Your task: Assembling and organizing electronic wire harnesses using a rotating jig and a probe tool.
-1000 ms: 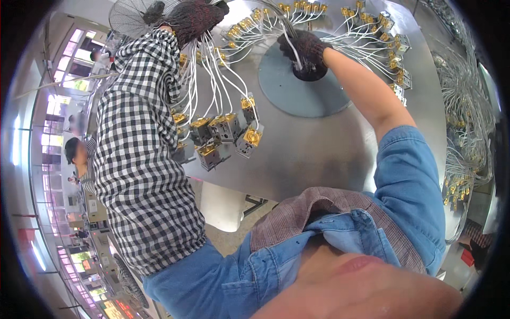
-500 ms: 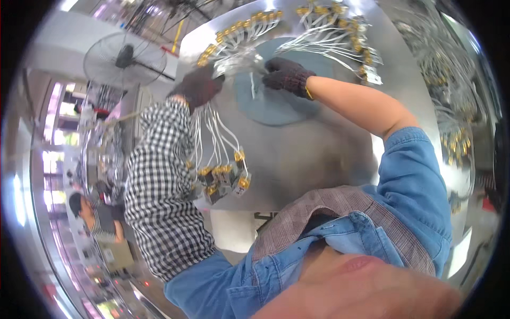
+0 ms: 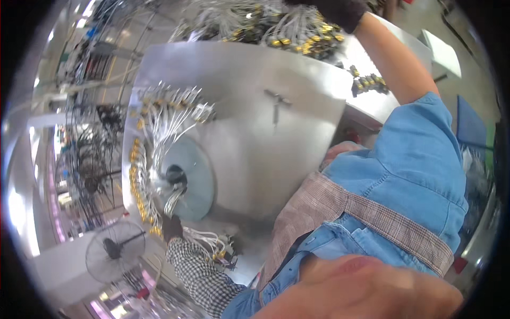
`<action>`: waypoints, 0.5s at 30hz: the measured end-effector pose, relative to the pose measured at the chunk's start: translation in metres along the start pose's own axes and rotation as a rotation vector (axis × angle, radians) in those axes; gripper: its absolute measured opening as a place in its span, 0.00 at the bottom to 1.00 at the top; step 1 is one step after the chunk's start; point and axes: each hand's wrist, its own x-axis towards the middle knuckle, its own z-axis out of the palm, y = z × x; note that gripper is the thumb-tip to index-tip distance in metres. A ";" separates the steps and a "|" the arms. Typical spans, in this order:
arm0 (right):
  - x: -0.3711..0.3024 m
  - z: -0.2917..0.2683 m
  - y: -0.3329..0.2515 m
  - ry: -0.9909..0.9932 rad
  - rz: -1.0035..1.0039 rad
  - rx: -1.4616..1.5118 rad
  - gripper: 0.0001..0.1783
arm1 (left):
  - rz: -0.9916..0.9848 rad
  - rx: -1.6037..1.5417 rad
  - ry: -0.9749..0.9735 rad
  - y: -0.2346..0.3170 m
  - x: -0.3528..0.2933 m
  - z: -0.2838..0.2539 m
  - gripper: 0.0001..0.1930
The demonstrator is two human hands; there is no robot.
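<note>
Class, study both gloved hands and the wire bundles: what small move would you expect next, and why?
Probably the right hand closes on a wire from the heap of brass-tipped wires it reaches into. The left hand is at the wires beside the round blue disc, where other wires already fan out.

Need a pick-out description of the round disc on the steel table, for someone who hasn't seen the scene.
Start at the big bare steel table filling the middle of the view. Near its left edge, inside a fan of white wires with yellow connectors, lies the blue-grey round disc, with a dark hub on its left side where the wires converge. It is the only flat circular piece on the table; the left hand is just below it.
</note>
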 end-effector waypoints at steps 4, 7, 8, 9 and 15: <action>-0.047 -0.172 -0.061 0.794 -0.247 -0.581 0.19 | -0.024 0.133 -0.057 0.028 -0.020 -0.027 0.35; -0.104 -0.258 -0.075 0.719 -0.005 -1.138 0.22 | -0.303 0.315 -0.053 0.062 -0.032 -0.039 0.39; -0.108 -0.271 -0.043 0.764 -0.398 -1.636 0.19 | -0.291 0.307 -0.060 0.075 -0.029 -0.040 0.39; -0.117 -0.285 -0.034 0.725 0.054 -1.464 0.31 | -0.208 0.241 0.037 0.091 -0.035 -0.043 0.40; -0.137 -0.299 0.028 0.514 0.594 -1.143 0.48 | 0.258 -0.012 0.274 0.205 -0.052 -0.061 0.38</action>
